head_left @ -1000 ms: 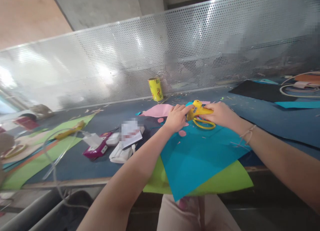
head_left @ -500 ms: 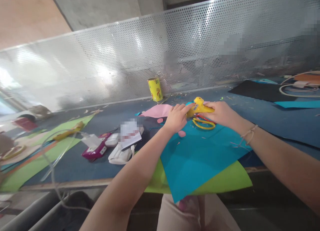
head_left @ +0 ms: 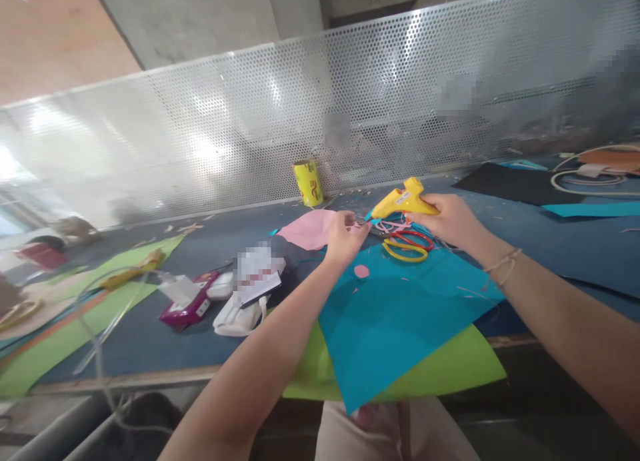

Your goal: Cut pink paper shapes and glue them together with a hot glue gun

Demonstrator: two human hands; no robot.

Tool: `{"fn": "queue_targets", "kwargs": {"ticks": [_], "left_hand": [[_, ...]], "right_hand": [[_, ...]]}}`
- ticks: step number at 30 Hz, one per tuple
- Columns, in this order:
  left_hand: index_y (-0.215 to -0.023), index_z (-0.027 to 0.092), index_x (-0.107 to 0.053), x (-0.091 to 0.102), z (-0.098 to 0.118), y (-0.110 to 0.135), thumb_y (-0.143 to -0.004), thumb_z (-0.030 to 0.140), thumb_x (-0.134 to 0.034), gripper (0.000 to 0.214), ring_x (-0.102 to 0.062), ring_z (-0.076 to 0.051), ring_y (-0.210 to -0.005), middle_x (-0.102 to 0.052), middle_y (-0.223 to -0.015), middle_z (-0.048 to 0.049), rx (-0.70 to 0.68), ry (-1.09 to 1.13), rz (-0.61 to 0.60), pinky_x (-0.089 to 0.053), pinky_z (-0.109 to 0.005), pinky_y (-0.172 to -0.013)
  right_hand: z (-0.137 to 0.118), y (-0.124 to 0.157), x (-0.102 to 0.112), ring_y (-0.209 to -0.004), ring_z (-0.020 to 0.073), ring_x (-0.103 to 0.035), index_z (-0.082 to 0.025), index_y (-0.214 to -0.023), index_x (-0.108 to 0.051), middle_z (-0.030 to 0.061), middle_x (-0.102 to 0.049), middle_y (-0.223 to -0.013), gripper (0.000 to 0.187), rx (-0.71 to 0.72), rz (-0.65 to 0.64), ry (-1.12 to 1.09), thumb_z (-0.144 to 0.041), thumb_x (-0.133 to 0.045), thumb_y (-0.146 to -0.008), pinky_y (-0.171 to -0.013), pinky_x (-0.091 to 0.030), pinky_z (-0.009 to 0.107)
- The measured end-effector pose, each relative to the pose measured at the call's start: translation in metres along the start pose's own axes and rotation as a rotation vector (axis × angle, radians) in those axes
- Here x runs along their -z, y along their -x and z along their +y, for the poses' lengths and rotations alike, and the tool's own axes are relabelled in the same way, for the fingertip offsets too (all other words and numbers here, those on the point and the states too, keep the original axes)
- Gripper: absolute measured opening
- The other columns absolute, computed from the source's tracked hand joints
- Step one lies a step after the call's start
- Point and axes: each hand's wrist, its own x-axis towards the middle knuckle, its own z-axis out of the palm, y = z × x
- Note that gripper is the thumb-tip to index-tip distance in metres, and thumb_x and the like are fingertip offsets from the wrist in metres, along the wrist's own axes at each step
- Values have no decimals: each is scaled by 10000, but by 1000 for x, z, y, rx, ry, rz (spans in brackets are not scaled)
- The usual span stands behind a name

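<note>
My right hand [head_left: 447, 218] is wrapped round the handle of a yellow glue gun [head_left: 400, 201]. The gun's blue nozzle points down and left at the fingertips of my left hand [head_left: 345, 238]. Those fingers are pinched together; what they hold, if anything, is too small to make out. Behind them lies a piece of pink sheet [head_left: 305, 229]. Scissors with red and yellow handles [head_left: 405, 248] rest just under the gun, beside thin pink strips [head_left: 393, 226]. A small pink disc [head_left: 361, 271] lies on the blue sheet [head_left: 395, 328].
A green sheet [head_left: 450, 374] sticks out past the table edge beneath the blue one. Left stand a purple power strip [head_left: 187, 308] and white chargers [head_left: 237, 318]. A yellow roll [head_left: 309, 182] stands by the perforated metal screen [head_left: 240, 128]. Another yellow glue gun [head_left: 133, 271] lies far left.
My left hand has let go of the glue gun and moved slightly left and down, fingers now pinched. The gun has turned nozzle-down toward it. The pink disc left of my hand no longer shows.
</note>
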Motion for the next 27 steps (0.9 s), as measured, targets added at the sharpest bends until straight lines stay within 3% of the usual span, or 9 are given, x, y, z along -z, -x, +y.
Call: {"fn": "queue_targets", "kwargs": {"ticks": [6, 11, 16, 27], "left_hand": [[-861, 152, -571, -6, -7, -3, -589, 276, -699, 325, -602, -169, -780, -643, -837, -75, 30, 17, -84, -480, -312, -722], [-771, 145, -628, -2, -11, -6, -683, 266, -613, 150, -617, -158, -712, -669, -742, -57, 66, 245, -180, -483, -299, -702], [-686, 135, -623, -1, -5, -5, -665, 220, -615, 88, -570, -117, -590, -634, -623, -23, 156, 382, -167, -462, -255, -606], [-649, 131, -629, -1, 2, -3, -620, 270, -681, 152, -558, -94, -550, -617, -589, -12, 264, 537, -140, -469, -256, -613]], "right_hand": [[-5, 2, 2, -596, 171, -534, -176, -712, -613, 34, -618, -641, 226, -4, 76, -34, -400, -584, -714, -494, -345, 262], [-7, 3, 2, -597, 168, -530, -171, -721, -616, 34, -616, -646, 234, -6, 78, -46, -404, -586, -716, -501, -352, 264], [-8, 3, 2, -604, 171, -536, -170, -745, -630, 43, -624, -661, 241, 6, 77, -35, -405, -584, -723, -503, -352, 264], [-4, 4, 0, -687, 217, -596, -172, -825, -650, 68, -671, -760, 258, 46, 91, 15, -402, -581, -729, -543, -409, 282]]}}
